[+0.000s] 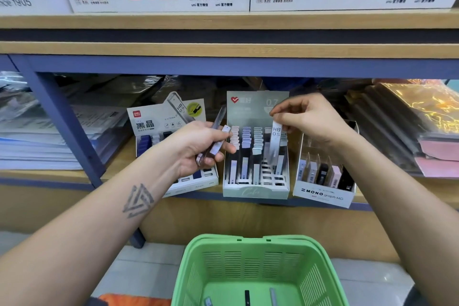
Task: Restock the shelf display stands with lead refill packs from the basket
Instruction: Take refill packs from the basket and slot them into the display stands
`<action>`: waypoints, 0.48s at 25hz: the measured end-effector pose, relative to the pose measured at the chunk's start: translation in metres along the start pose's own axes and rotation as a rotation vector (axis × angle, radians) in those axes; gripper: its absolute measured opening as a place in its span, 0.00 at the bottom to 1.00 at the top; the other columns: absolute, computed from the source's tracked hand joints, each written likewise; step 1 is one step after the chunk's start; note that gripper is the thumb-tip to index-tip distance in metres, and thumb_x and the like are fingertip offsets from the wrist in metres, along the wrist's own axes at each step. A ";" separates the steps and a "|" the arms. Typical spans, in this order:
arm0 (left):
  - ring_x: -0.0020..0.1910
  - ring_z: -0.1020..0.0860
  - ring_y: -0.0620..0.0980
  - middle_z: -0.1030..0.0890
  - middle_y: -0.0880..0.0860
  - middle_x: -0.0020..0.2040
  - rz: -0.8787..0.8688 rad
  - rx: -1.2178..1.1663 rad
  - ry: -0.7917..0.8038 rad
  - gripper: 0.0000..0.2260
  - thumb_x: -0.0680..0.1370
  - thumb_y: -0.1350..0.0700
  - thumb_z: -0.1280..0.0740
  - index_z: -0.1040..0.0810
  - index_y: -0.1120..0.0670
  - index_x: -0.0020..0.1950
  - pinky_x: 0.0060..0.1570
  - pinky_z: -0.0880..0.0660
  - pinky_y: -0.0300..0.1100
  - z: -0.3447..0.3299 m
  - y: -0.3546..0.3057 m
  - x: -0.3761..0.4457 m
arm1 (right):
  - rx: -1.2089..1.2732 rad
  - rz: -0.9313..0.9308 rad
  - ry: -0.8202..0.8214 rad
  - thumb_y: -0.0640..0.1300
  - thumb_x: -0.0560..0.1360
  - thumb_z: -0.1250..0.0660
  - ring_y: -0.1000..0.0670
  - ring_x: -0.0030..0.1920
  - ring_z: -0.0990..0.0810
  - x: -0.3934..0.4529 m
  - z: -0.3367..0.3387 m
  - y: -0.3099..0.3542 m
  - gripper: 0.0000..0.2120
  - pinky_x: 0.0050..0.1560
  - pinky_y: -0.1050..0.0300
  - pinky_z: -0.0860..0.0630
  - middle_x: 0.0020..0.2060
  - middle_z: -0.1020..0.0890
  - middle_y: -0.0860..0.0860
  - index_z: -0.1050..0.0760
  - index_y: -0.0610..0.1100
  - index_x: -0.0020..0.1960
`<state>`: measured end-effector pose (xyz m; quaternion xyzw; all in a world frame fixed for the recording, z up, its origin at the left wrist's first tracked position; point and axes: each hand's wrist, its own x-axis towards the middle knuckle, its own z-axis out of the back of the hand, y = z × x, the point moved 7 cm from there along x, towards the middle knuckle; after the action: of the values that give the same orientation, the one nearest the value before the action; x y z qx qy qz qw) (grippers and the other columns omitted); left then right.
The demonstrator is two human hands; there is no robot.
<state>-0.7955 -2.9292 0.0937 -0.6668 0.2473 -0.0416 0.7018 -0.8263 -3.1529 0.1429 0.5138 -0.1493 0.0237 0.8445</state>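
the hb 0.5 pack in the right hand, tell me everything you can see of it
The lead refill pack is a slim, clear plastic case printed "HB 0.5" near its top. It hangs almost upright, pinched at its upper end by the right hand, its lower end over the slots of the pale green display stand.

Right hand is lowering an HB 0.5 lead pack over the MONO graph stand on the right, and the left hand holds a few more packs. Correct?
Not quite. In the head view the right hand pinches the HB 0.5 pack over the middle mint-green stand, not the MONO graph stand. The rest holds: the left hand grips a few more packs.
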 end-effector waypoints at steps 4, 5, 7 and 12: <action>0.27 0.27 0.50 0.18 0.61 0.38 0.001 -0.014 0.019 0.07 0.83 0.63 0.38 0.25 0.62 0.60 0.18 0.33 0.35 -0.004 -0.001 0.004 | -0.014 -0.016 0.018 0.37 0.75 0.26 0.54 0.37 0.19 -0.001 0.001 -0.005 0.03 0.40 0.61 0.21 0.40 0.14 0.47 0.14 0.42 0.48; 0.28 0.25 0.50 0.18 0.61 0.38 0.007 -0.026 0.026 0.07 0.83 0.63 0.38 0.25 0.63 0.59 0.19 0.31 0.35 -0.004 -0.001 0.005 | -0.017 -0.017 0.018 0.37 0.75 0.26 0.54 0.37 0.18 -0.001 0.002 -0.005 0.04 0.41 0.61 0.21 0.41 0.13 0.46 0.15 0.42 0.48; 0.28 0.23 0.50 0.18 0.61 0.38 0.017 -0.040 0.033 0.07 0.83 0.63 0.39 0.24 0.62 0.58 0.21 0.28 0.36 -0.005 -0.001 0.005 | -0.021 -0.021 0.015 0.37 0.75 0.26 0.53 0.37 0.18 -0.001 0.003 -0.007 0.04 0.40 0.61 0.21 0.41 0.13 0.45 0.15 0.42 0.49; 0.27 0.22 0.50 0.17 0.61 0.38 0.007 -0.044 0.015 0.07 0.83 0.62 0.39 0.24 0.63 0.58 0.21 0.28 0.35 -0.003 -0.005 0.006 | -0.005 -0.022 -0.019 0.36 0.75 0.26 0.52 0.35 0.19 -0.001 0.014 -0.008 0.03 0.40 0.60 0.19 0.39 0.14 0.44 0.15 0.40 0.48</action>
<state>-0.7901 -2.9346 0.0971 -0.6809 0.2558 -0.0390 0.6852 -0.8293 -3.1684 0.1417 0.5134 -0.1517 0.0090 0.8446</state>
